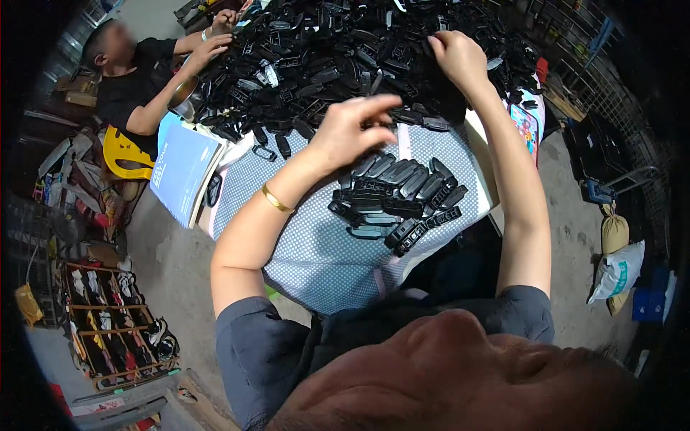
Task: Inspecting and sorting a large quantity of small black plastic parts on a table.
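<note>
A broad heap of small black plastic pieces [316,72], elongated with rounded ends, covers the far part of the table. A smaller group of similar pieces [402,190] lies nearer me, partly lined up in rows on the patterned cloth [309,248]. My left hand [348,133], with a gold bracelet on its wrist, hovers between the two, thumb and forefinger apart and slightly blurred, with nothing visible in it. At the heap's right side is my right hand [460,61]. Its fingers curl down onto the black pieces, and whatever they hold is hidden.
A blue-covered book [185,169] lies at the table's left edge, near a metal bowl [185,99]. Across at the far left, a person [133,75] works at the heap with both hands. A yellow plastic stool [126,154] stands beside them. A shoe rack [115,323] is at lower left.
</note>
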